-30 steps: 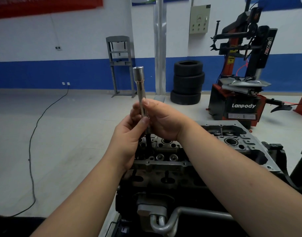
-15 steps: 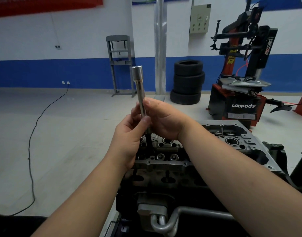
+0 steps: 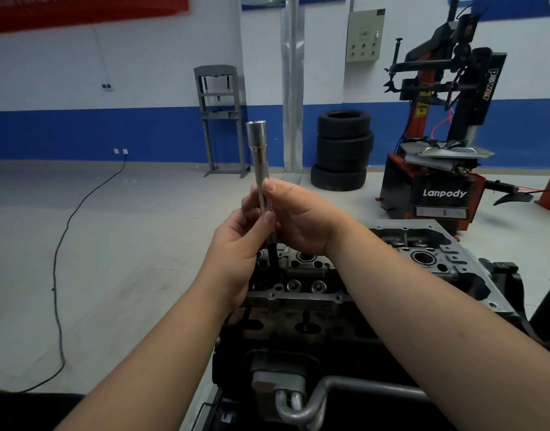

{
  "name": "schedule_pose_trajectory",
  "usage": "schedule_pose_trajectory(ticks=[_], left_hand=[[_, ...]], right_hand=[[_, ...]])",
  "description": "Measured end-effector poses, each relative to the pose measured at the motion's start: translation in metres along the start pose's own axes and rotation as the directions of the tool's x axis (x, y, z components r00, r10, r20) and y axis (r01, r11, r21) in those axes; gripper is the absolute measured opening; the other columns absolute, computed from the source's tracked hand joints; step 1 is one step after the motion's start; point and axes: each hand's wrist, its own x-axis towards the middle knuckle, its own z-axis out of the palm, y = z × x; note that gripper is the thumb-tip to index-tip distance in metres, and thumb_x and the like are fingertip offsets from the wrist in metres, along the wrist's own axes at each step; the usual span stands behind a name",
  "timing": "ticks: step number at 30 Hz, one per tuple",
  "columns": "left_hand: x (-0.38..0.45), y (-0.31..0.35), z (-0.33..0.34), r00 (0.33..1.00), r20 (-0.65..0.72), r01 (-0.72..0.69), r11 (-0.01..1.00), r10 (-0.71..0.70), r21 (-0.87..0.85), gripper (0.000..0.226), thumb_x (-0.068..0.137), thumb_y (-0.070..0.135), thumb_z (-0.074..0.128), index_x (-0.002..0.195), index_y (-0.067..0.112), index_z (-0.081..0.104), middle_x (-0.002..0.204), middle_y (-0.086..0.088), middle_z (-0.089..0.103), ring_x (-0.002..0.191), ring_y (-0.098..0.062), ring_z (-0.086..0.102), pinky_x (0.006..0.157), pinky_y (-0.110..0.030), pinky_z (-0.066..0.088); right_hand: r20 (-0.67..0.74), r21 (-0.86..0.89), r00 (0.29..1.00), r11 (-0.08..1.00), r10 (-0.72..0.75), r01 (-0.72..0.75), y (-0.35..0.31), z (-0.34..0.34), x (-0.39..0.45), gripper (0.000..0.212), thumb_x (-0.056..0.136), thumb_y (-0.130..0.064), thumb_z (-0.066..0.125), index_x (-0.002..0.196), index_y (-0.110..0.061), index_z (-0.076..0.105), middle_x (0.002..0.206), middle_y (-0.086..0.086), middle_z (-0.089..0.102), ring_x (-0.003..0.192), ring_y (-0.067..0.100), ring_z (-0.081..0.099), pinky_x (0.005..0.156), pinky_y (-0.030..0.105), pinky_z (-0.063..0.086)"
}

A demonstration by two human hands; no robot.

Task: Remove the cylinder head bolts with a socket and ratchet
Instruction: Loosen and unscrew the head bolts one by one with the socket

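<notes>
Workshop floor with a blue-banded wall behind; both hands hold a long socket extension upright over the cylinder head (image 3: 392, 269).

Pale floor and the blue wall stripe lie beyond the cylinder head, which sits on a dark engine stand at the near centre. Above its left end, the left hand (image 3: 236, 244) and right hand (image 3: 301, 219) both have fingers curled around the lower part of a chrome socket extension (image 3: 258, 157), thumbs pinching its shaft. The tool stands nearly upright, its wider open end on top, and a dark shaft (image 3: 273, 259) runs from under the hands down to the cylinder head. Behind the head stand stacked tyres (image 3: 342, 150), and to their right a red-and-black tyre changer (image 3: 438, 194); left of the tyres is a grey press frame (image 3: 219, 119). A black cable (image 3: 60, 250) trails across the floor far left of the head.
</notes>
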Motion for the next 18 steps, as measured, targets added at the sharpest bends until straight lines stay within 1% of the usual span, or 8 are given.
schedule_pose_trajectory(ticks=[2,6,8,11,13,15,17,18], left_hand=[[0.0003,-0.0008,-0.0002,1.0,0.004,0.005,1.0,-0.005,0.01,0.036,0.079,0.039,0.069,0.112,0.026,0.072,0.113,-0.002,0.077,0.114,-0.018,0.071,0.103,-0.04,0.051],[-0.0003,0.0006,-0.0034,0.998,0.04,0.043,0.999,-0.044,0.012,0.03,0.093,0.049,0.059,0.111,0.031,0.076,0.117,-0.001,0.076,0.114,-0.015,0.07,0.093,-0.032,0.05],[-0.0007,0.0013,-0.0038,0.998,0.044,0.053,0.999,-0.054,0.009,0.028,0.092,0.046,0.058,0.107,0.036,0.078,0.118,0.0,0.076,0.117,-0.016,0.068,0.095,-0.033,0.05],[-0.0005,-0.001,-0.0017,1.0,0.01,0.015,1.0,-0.015,0.015,0.032,0.087,0.046,0.065,0.111,0.026,0.074,0.111,-0.001,0.078,0.111,-0.016,0.071,0.097,-0.036,0.05],[0.0003,-0.003,-0.0004,1.0,-0.011,-0.028,0.999,0.028,0.018,0.035,0.083,0.037,0.067,0.113,0.02,0.07,0.106,-0.001,0.078,0.107,-0.017,0.072,0.094,-0.034,0.052],[0.0005,-0.0042,0.0004,0.998,-0.001,-0.055,0.998,0.055,0.032,0.035,0.082,0.033,0.071,0.115,0.022,0.07,0.108,0.001,0.077,0.11,-0.015,0.072,0.091,-0.027,0.055],[0.0001,-0.003,0.0003,0.999,0.002,-0.043,0.998,0.043,0.05,0.029,0.089,0.038,0.072,0.115,0.026,0.071,0.112,0.001,0.077,0.112,-0.014,0.071,0.09,-0.026,0.056],[-0.0006,-0.0013,0.0,1.0,0.003,-0.023,0.999,0.023,0.047,0.024,0.092,0.041,0.067,0.111,0.029,0.074,0.113,0.001,0.077,0.111,-0.013,0.071,0.089,-0.026,0.055]], right_hand=[[-0.007,0.007,1.0,1.0,-0.012,0.012,0.0002,0.0001,0.0004,0.023,0.093,-0.034,0.052,0.093,-0.012,0.058,0.089,0.005,0.056,0.089,0.025,0.051,0.088,0.047,0.039],[-0.019,0.007,1.0,1.0,0.005,-0.005,0.0007,-0.0009,0.0003,0.032,0.1,-0.038,0.047,0.096,-0.01,0.061,0.089,0.007,0.056,0.084,0.025,0.052,0.087,0.047,0.041],[-0.021,0.013,1.0,1.0,0.017,-0.017,0.0007,-0.0016,-0.0003,0.035,0.1,-0.041,0.045,0.098,-0.01,0.062,0.09,0.005,0.06,0.083,0.02,0.056,0.083,0.039,0.044],[-0.012,0.03,1.0,0.999,0.023,-0.023,-0.0005,-0.0003,-0.001,0.035,0.092,-0.043,0.048,0.099,-0.013,0.063,0.091,0.001,0.063,0.087,0.016,0.058,0.081,0.031,0.045],[0.012,0.041,1.0,0.999,0.005,-0.005,-0.0008,0.0009,-0.0009,0.03,0.092,-0.039,0.048,0.098,-0.013,0.061,0.093,0.003,0.061,0.091,0.019,0.058,0.089,0.037,0.045],[0.029,0.053,1.0,0.999,-0.009,0.007,0.0,0.0012,-0.0001,0.024,0.093,-0.034,0.05,0.095,-0.012,0.058,0.093,0.006,0.057,0.092,0.023,0.055,0.096,0.046,0.04],[0.017,0.05,1.0,0.999,0.002,-0.003,0.0003,0.0007,0.0006,0.026,0.095,-0.035,0.049,0.095,-0.01,0.059,0.091,0.007,0.056,0.088,0.023,0.053,0.092,0.046,0.039],[0.004,0.041,1.0,0.999,0.014,-0.014,0.0004,0.0002,0.0009,0.029,0.096,-0.037,0.049,0.096,-0.01,0.059,0.09,0.007,0.057,0.086,0.023,0.053,0.089,0.044,0.04]])
